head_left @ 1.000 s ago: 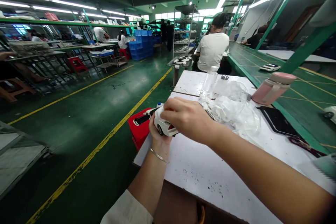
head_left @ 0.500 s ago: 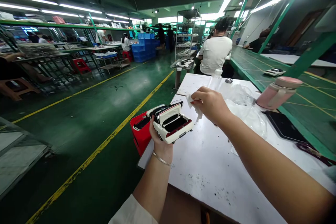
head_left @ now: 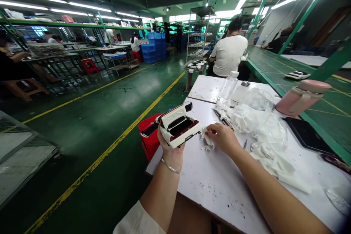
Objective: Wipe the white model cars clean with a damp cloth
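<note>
Two hands have hold of something: the left hand point(head_left: 171, 150) cups a white model car point(head_left: 185, 136) from below, its fingers partly curled around the near side and underside, while the right hand point(head_left: 223, 138) has its fingers pinched together on a crumpled white tissue point(head_left: 208, 142), just beside the car's rear corner and low over the desk point(head_left: 204, 175). The car sits tilted in the palm, above the left edge of the desk, boot lid point(head_left: 177, 114) raised over a dark compartment, dark red lights across its tail. Just beyond the left hand is a red container point(head_left: 148, 146), partly hidden. Farther over the desk lie a heap of white tissue point(head_left: 242, 117) and clear plastic point(head_left: 270, 128), with a clear bottle point(head_left: 229, 85) standing behind and a black flat case point(head_left: 308, 135) to the right, near a pink flask point(head_left: 303, 98). Past them, another white model car point(head_left: 297, 75) rests on a green bench point(head_left: 264, 66), and a person in a white shirt point(head_left: 230, 55) sits back turned, near a shelf rack point(head_left: 199, 38)
</note>
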Available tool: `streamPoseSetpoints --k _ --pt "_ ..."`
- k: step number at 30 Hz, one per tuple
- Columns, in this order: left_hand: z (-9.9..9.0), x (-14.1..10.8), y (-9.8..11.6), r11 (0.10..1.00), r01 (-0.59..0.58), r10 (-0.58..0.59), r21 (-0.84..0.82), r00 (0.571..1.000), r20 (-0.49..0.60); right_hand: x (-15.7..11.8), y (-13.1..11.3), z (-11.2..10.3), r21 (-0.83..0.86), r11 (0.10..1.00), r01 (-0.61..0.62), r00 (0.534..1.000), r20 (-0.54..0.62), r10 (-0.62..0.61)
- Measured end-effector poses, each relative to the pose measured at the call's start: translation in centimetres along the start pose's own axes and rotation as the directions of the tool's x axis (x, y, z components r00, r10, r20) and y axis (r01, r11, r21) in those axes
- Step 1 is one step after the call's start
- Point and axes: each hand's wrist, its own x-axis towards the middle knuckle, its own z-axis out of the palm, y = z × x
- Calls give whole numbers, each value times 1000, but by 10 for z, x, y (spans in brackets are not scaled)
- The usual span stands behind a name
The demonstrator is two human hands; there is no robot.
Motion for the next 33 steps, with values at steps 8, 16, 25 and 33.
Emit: streamPoseSetpoints --k 8,16,25,33 --pt "-1 3 2 1000 11 -11 -16 999 -38 -5 5 9 3 1000 9 999 48 -9" --pt "-3 14 -8 998 -55 55 -25 998 9 -8 8 11 11 1000 7 999 50 -8" --pt "1 12 -5 997 -26 20 -79 997 -73 -8 7 10 18 1000 19 999 46 -20" --pt "7 7 -4 996 5 -12 -92 997 -70 -8 8 10 32 999 13 999 52 -15"
